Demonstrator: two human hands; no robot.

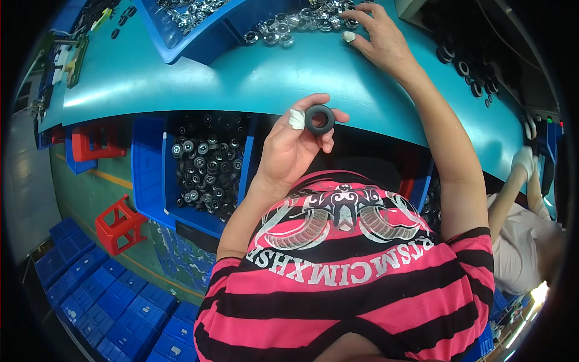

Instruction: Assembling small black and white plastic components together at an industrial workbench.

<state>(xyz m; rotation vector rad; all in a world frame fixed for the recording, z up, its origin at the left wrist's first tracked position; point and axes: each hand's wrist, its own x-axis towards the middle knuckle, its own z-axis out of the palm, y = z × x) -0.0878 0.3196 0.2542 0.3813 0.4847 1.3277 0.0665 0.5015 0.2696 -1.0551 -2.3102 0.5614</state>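
My left hand (286,148) holds a small black rubber tyre (310,119) just off the front edge of the teal table, its hole facing up. White tape wraps one of that hand's fingers. My right hand (386,47) reaches over the far side of the table, thumb and fingers apart, with white tape on the thumb. Its fingertips are at the right end of a loose spread of shiny clear and silver wheel hubs (282,28). Whether a fingertip touches a hub I cannot tell.
A blue bin (181,51) of shiny hubs stands on the table (253,78). Below the edge, another blue bin (149,163) holds black wheels (208,172). Black tyres (463,67) lie at right. Red stools (120,226) and blue crates (108,301) stand left; a gloved co-worker (522,241) sits right.
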